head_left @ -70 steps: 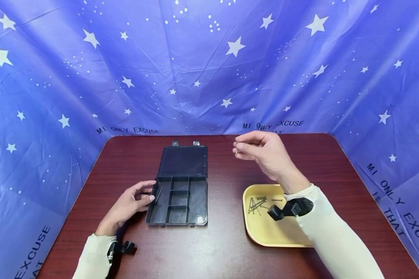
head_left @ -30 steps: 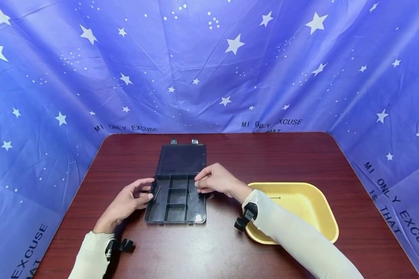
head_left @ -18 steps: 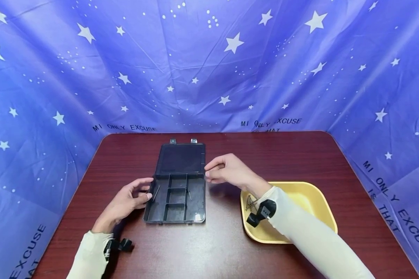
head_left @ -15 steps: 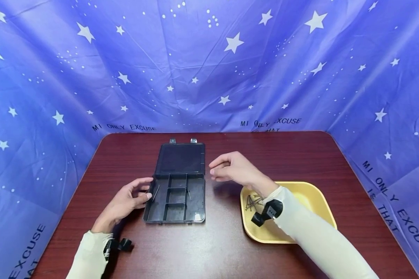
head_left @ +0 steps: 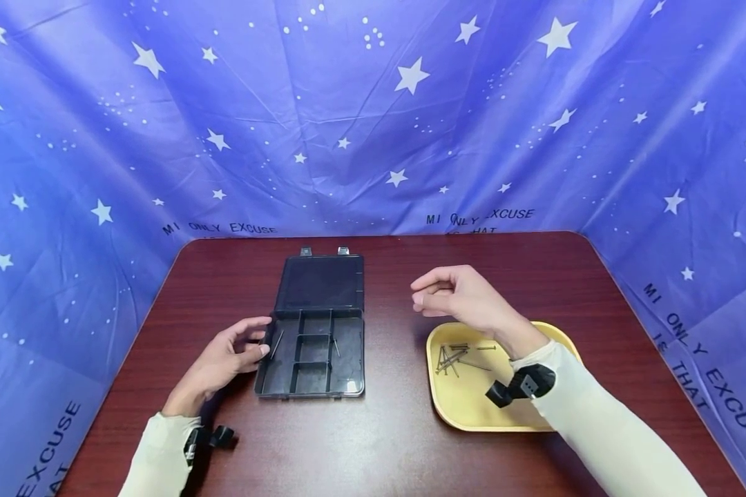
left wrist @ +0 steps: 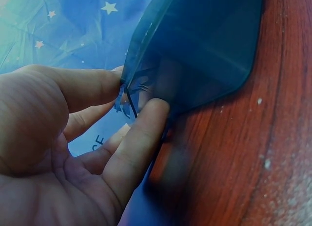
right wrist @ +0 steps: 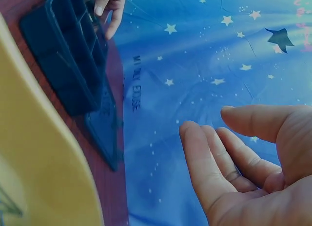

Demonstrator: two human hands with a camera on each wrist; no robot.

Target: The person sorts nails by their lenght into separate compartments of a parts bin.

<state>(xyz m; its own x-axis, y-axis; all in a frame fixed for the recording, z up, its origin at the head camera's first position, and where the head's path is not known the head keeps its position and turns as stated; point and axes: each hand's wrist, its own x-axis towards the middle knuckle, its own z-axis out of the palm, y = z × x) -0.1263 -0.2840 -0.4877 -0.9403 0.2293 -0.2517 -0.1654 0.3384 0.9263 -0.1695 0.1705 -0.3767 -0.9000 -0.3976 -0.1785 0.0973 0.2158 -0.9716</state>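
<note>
- Shifted since the earlier frame: right hand (head_left: 465,297), from just beside the black box (head_left: 349,373) to near the far-left rim of the yellow tray (head_left: 472,413).
- Right fingers (right wrist: 197,160) loosely bent, thumb and fingertips apart, nothing held.
- Left hand (head_left: 220,362) at the box's left wall, bent fingers and thumb touching; reads as a light steadying grip.
- Box on the tabletop (head_left: 388,428), lid (head_left: 320,281) folded back.
- One nail (head_left: 276,344) in the long left compartment, another nail (head_left: 336,347) slanted in the long right one.
- Remaining nails (head_left: 450,360) crossed in a loose pile at the tray's left; lone nail (head_left: 486,348) apart from it.
- Probably best: take the lone nail first, pinch mid-shank, lift straight up.
- From the pile, pick uppermost, to avoid dragging others.
- Keep the left hold light, so as not to slide the box.
- Lower well inside the compartment before releasing, to limit bouncing.
</note>
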